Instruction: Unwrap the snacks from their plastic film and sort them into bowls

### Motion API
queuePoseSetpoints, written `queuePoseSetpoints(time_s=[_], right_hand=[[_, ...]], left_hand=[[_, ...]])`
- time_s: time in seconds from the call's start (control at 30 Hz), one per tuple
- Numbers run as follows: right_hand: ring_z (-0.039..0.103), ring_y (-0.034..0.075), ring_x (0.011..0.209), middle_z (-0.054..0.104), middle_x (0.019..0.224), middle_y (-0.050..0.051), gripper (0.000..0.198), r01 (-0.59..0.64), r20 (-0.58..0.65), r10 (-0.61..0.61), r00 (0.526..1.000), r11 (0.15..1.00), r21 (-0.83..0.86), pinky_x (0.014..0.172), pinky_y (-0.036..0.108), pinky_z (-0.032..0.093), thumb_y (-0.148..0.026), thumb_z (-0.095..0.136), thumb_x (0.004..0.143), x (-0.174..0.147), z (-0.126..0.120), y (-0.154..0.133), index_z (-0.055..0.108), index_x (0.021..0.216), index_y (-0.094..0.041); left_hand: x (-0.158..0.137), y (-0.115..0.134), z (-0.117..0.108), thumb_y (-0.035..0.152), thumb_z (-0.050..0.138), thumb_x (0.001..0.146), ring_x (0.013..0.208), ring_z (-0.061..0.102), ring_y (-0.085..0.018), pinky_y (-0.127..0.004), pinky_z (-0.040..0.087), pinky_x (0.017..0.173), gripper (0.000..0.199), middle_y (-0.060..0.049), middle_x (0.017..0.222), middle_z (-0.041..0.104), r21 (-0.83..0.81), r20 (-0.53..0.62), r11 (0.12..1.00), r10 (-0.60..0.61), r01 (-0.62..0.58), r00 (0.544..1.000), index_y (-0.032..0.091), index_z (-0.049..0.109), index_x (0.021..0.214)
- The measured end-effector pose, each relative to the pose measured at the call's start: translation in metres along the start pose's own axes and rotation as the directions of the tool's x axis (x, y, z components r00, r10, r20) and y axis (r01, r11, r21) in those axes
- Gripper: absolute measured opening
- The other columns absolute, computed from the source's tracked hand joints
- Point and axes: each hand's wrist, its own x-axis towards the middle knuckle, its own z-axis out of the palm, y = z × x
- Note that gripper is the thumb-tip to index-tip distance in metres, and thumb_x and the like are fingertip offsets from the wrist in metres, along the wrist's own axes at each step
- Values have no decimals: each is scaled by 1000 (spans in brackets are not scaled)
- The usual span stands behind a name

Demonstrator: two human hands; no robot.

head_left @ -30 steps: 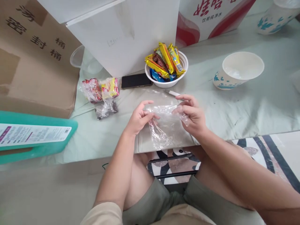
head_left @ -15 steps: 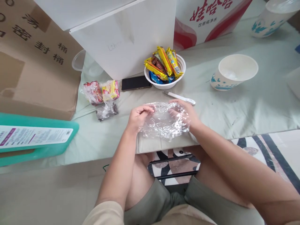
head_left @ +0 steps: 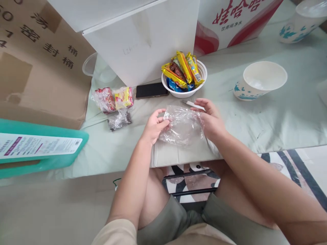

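A crumpled clear plastic bag spans the space between my hands above the table's front edge. My left hand pinches its left side, with the thumb on the near face and the fingers partly behind. At the right side, my right hand has its upper fingers spread apart and touches the bag's edge. Just behind those fingers lies a white utility knife, partly covered by them. Farther back, a white bowl holds several yellow, brown and blue wrapped snacks.
Small wrapped packs lie left of a black phone. A paper cup stands at the right, another cup behind it. White boxes, a cardboard box and a green container border the table.
My right hand has come out from behind the bag's plastic, and its fingers have spread upward. The bag is flatter and less bunched. The whole view has shifted slightly.
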Motion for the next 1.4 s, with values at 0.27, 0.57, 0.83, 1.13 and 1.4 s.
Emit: queuePoseSetpoints(time_s=[0.27, 0.57, 0.83, 1.13, 1.4], right_hand=[[65, 24, 113, 69, 118, 5, 45, -19, 225, 10, 974, 999, 39, 98, 44, 51, -34, 73, 74, -2, -15, -26, 58, 116, -29], [56, 12, 57, 59, 71, -3, 23, -239, 379, 281, 881, 959, -155, 55, 28, 45, -39, 75, 75, -6, -10, -32, 61, 81, -21], [68, 20, 83, 72, 95, 3, 49, -351, 252, 276, 928, 876, 331, 77, 36, 56, -49, 83, 63, -5, -1, -33, 61, 101, -26], [58, 14, 63, 63, 73, -2, 20, -399, 60, 396, 916, 889, 223, 58, 27, 47, -38, 67, 72, 7, -5, -25, 59, 84, -24], [54, 12, 59, 59, 67, -4, 28, -343, 185, 317, 930, 931, 129, 58, 28, 43, -35, 74, 66, 0, -10, -30, 60, 85, -22]], left_hand=[[-8, 3, 0, 17, 79, 65, 57, 64, -9, -19, 44, 52, 68, -2, 93, 76, 24, 247, 999, 31, -38, 968, 25, 50, 125], [0, 6, 5, 35, 83, 65, 45, 51, -7, -18, 26, 38, 47, -4, 76, 73, 84, 144, 995, -60, 48, 988, 17, 66, 105], [5, 3, 25, 44, 90, 56, 46, 55, -10, -20, 40, 40, 44, 3, 58, 63, -53, 33, 994, 98, -96, 995, 18, 64, 79], [14, -5, 31, 49, 87, 64, 39, 56, -12, -20, 41, 36, 48, 4, 51, 61, 117, -38, 990, 78, -73, 996, 18, 69, 96], [7, -1, 40, 46, 83, 66, 42, 60, -14, -21, 44, 36, 44, 4, 54, 63, 84, -8, 994, 74, -73, 997, 18, 70, 97]])
